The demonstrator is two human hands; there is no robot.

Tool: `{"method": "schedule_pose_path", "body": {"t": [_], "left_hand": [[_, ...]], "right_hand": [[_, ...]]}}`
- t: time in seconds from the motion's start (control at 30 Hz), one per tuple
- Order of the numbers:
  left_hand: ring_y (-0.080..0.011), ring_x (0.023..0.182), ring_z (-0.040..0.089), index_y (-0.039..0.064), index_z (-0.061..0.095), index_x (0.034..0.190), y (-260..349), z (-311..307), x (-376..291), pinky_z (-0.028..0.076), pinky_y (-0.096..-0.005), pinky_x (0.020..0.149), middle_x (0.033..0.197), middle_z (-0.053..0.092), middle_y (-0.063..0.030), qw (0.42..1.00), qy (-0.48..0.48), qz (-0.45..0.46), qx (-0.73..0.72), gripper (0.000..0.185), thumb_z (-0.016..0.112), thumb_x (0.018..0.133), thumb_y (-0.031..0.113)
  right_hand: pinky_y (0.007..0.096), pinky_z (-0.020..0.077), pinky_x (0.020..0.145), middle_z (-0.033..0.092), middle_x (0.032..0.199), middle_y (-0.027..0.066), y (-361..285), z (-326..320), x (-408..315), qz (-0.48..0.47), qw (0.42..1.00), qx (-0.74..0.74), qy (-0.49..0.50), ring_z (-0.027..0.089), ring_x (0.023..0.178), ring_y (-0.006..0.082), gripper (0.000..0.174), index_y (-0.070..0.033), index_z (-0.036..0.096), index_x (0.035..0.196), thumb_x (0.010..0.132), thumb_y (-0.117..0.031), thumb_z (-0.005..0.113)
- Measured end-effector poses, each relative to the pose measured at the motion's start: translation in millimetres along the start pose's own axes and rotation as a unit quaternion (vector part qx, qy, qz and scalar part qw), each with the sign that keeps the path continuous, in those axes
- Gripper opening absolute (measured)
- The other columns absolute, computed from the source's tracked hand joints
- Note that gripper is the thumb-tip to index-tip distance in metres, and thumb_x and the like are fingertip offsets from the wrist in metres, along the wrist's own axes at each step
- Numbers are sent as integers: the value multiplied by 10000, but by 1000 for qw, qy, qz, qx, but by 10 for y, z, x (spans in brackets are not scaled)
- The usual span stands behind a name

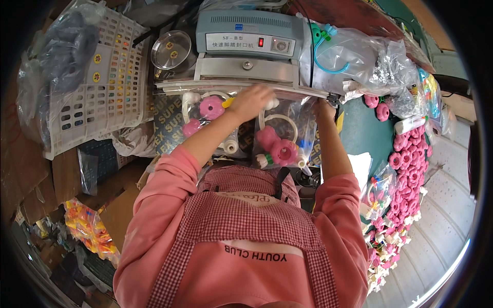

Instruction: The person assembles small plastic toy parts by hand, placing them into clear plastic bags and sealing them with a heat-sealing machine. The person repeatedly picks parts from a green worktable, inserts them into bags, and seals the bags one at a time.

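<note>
A grey foot-operated bag sealer (pixel 246 38) stands before me, its red switch lit. Under its long metal jaw lie two clear plastic bags of toy parts. The right bag (pixel 283 133) holds pink flower-shaped pieces, a cream ring and white parts; my right hand (pixel 324 109) grips its upper right corner, fingertips partly hidden by the jaw's end. The left bag (pixel 210 119) holds similar pink and white pieces and a yellow one. My left hand (pixel 252 102) is over the top edges between both bags, fingers slightly blurred; whether it grips plastic is unclear.
At left stands a white slotted plastic basket (pixel 104 77) with bagged parts on it. A round clear dish (pixel 171 50) sits beside the sealer. Clear bags (pixel 358 54) lie at upper right, and a long heap of pink flower-shaped pieces (pixel 410 173) runs down the green table's right side.
</note>
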State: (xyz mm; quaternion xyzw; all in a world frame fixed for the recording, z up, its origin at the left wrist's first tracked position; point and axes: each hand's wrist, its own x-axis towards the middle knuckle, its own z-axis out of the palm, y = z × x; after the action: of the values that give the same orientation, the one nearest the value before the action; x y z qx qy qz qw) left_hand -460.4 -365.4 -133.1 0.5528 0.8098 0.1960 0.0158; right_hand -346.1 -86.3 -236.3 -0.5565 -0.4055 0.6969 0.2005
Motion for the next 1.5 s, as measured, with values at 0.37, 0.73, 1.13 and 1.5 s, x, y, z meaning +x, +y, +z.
{"method": "schedule_pose_path", "body": {"t": [0.37,0.73,1.13,1.5], "left_hand": [[-276,1220,469,50,497,1278,171,-10,-195,379,-397,1029,1334,494,-113,989,-97,-67,-86,513,611,856,317],[-299,1048,576,70,676,1002,80,-975,-1594,461,-385,903,1147,620,-96,948,36,-291,-124,218,652,802,153],[-349,1173,472,124,600,1176,-170,-727,-1738,377,-410,1007,1331,470,-122,916,88,-384,-79,397,661,796,219],[-150,756,595,19,487,1186,-276,-9,-2399,500,-283,655,899,605,-68,635,166,-652,-379,518,717,724,60]], "right_hand": [[229,391,464,615,694,25,-63,-158,-404,-57,982,-178,-37,511,518,82,189,22,655,800,859,-157,670],[237,285,393,438,540,-54,144,-624,-22,-63,984,-159,47,386,428,61,353,-122,548,660,866,-399,625],[294,503,685,645,894,27,149,-833,221,21,995,-98,-31,628,770,166,401,-51,593,1094,897,-399,571],[389,345,1069,386,1397,152,164,32,-1618,-94,741,-396,-534,382,1292,287,963,-71,309,1424,622,-67,842]]}}
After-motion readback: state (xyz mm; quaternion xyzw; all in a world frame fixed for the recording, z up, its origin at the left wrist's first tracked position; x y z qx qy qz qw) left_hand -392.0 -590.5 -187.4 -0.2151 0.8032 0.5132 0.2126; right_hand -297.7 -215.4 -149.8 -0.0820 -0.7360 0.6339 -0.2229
